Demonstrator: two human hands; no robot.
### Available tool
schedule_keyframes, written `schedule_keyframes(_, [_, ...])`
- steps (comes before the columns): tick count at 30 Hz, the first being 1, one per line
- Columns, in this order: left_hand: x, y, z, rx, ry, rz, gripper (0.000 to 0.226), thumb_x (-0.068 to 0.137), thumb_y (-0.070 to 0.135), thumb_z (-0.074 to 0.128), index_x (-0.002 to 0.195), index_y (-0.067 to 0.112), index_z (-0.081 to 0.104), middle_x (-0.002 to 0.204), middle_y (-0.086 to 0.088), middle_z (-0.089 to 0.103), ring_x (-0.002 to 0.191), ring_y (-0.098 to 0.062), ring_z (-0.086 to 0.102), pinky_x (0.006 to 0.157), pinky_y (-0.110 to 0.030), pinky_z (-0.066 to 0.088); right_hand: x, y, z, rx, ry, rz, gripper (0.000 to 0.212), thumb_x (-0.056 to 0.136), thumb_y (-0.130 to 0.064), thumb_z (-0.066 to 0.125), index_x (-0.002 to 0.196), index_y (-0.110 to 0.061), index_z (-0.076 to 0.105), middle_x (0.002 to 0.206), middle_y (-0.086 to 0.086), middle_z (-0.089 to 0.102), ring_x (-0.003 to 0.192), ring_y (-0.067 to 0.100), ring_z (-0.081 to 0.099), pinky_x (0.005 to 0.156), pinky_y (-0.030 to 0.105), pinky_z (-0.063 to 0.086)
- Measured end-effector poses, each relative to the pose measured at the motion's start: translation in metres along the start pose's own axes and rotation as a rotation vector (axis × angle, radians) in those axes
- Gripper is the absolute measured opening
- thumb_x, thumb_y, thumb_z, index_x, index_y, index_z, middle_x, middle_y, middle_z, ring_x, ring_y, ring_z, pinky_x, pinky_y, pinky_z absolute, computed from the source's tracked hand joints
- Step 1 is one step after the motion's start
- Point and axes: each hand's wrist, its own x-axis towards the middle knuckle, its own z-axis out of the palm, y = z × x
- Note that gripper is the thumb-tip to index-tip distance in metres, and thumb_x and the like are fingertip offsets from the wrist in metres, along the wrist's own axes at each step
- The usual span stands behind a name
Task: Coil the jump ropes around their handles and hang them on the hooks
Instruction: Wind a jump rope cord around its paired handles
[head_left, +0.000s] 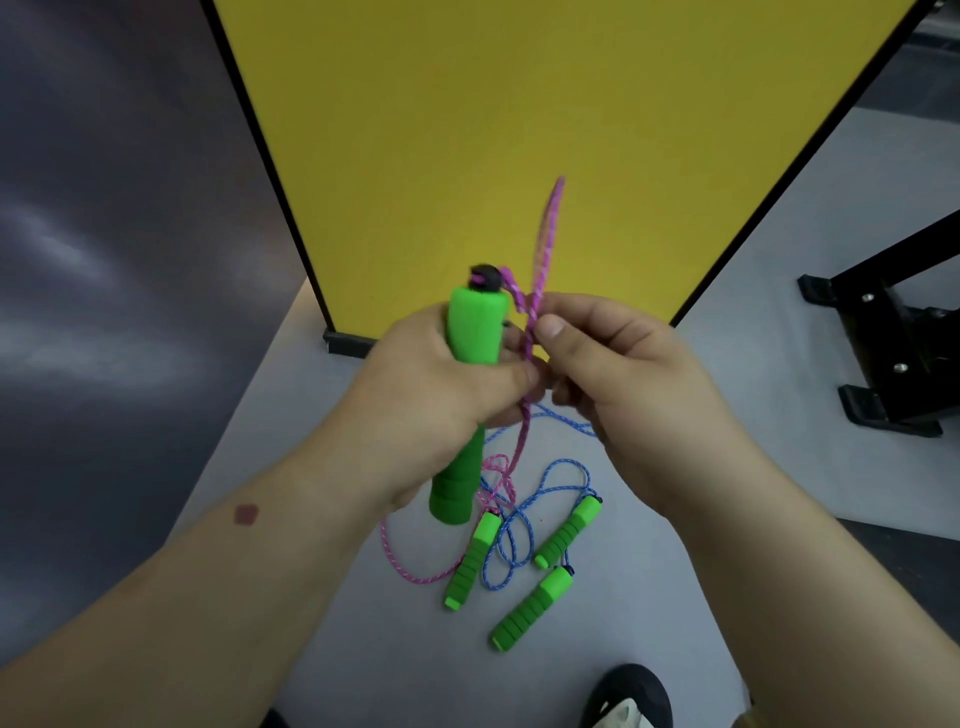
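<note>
Two hands busy: left hand (441, 384) grips green handle (470, 395); right hand (618, 379) pinches pink rope (540, 280).

this looks like a gym or sports room, though it could be some other fitted-out activity space. a tall yellow panel (519, 130) with a thin black frame stands upright on the floor (779, 260), resting on a small black foot (345, 344); it reads as a padded divider or board. the floor is smooth, pale grey and matt, like vinyl sports flooring. to the right stands a black metal rack (893, 343), bolted together, with flat rubber-like feet, the sort that carries exercise gear. jump ropes (519, 540) with green foam handles lie loose on the floor. a dark grey wall (104, 208) closes the left side.
</note>
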Motion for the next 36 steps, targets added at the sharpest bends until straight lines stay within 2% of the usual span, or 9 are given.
schedule_keyframes(4, [0.007,0.011,-0.013,-0.326,0.137,-0.008,0.018,0.093,-0.002,0.068,0.110,0.002,0.064,0.087,-0.011,0.075,0.076,-0.019,0.076,0.072,-0.033,0.065,-0.003,0.004,0.000,-0.256,-0.226,0.119,0.014,0.099,-0.019,0.063,0.099,-0.020,0.077,0.088,-0.004,0.078,0.070,0.007,0.062,0.068,0.027,0.051])
schedule_keyframes(8, [0.009,0.009,-0.018,-0.459,0.074,-0.054,0.033,0.086,-0.005,0.070,0.118,0.001,0.063,0.102,-0.016,0.078,0.089,-0.026,0.078,0.080,-0.037,0.064,-0.004,0.001,0.005,-0.106,-0.116,-0.045,0.018,0.099,-0.012,0.063,0.094,-0.020,0.077,0.087,0.003,0.079,0.071,0.011,0.061,0.066,0.026,0.050])
schedule_keyframes(14, [0.002,0.000,-0.001,0.059,-0.102,0.024,0.040,0.072,0.023,0.080,0.103,0.001,0.069,0.097,-0.026,0.074,0.091,-0.047,0.072,0.089,-0.059,0.060,-0.001,0.000,0.002,-0.015,0.030,-0.077,0.015,0.099,-0.019,0.063,0.101,-0.018,0.078,0.083,0.001,0.075,0.069,0.017,0.063,0.066,0.034,0.054])
schedule_keyframes(20, [0.007,0.019,-0.017,-0.410,0.115,0.032,0.014,0.094,-0.002,0.065,0.105,0.007,0.061,0.085,-0.006,0.075,0.078,-0.018,0.077,0.068,-0.031,0.062,-0.005,0.003,0.005,-0.263,-0.211,0.081,0.019,0.101,-0.022,0.060,0.094,-0.020,0.077,0.080,-0.010,0.074,0.068,0.004,0.058,0.063,0.020,0.046])
schedule_keyframes(23, [0.007,0.018,-0.025,-0.363,0.068,0.024,0.028,0.089,0.001,0.072,0.115,0.004,0.063,0.099,-0.013,0.078,0.092,-0.023,0.079,0.084,-0.043,0.065,-0.004,0.002,0.004,-0.184,-0.118,-0.008,0.018,0.101,-0.019,0.061,0.097,-0.017,0.078,0.073,-0.005,0.071,0.065,0.006,0.058,0.064,0.021,0.047])
schedule_keyframes(27, [0.000,0.011,-0.012,0.119,-0.129,0.041,0.029,0.074,0.015,0.078,0.102,0.008,0.072,0.100,-0.028,0.072,0.082,-0.035,0.070,0.088,-0.067,0.056,-0.003,-0.005,0.005,0.035,-0.054,-0.114,0.016,0.099,-0.010,0.061,0.102,-0.013,0.077,0.070,-0.004,0.070,0.060,0.008,0.058,0.059,0.021,0.048])
schedule_keyframes(29, [0.000,0.010,-0.006,0.140,-0.076,0.070,0.024,0.077,0.017,0.082,0.098,0.010,0.072,0.087,-0.021,0.073,0.082,-0.039,0.072,0.082,-0.060,0.061,-0.002,-0.005,0.004,0.088,-0.029,-0.120,0.014,0.098,-0.013,0.063,0.102,-0.015,0.077,0.071,-0.005,0.070,0.060,0.010,0.058,0.063,0.029,0.052])
schedule_keyframes(32, [0.000,0.016,-0.007,-0.156,0.029,0.062,0.021,0.086,-0.003,0.076,0.095,0.011,0.063,0.076,-0.004,0.071,0.072,-0.019,0.073,0.070,-0.036,0.064,-0.003,-0.003,0.002,-0.066,-0.037,-0.025,0.016,0.101,-0.020,0.060,0.099,-0.020,0.076,0.062,-0.015,0.066,0.056,0.003,0.053,0.055,0.016,0.043])
schedule_keyframes(36, [0.004,0.027,-0.019,-0.418,0.124,0.061,0.021,0.091,-0.003,0.069,0.098,0.013,0.058,0.083,-0.005,0.073,0.076,-0.019,0.076,0.068,-0.032,0.062,-0.006,0.002,0.004,-0.268,-0.247,0.075,0.016,0.100,-0.022,0.062,0.097,-0.020,0.078,0.080,-0.007,0.076,0.070,0.007,0.057,0.064,0.022,0.048])
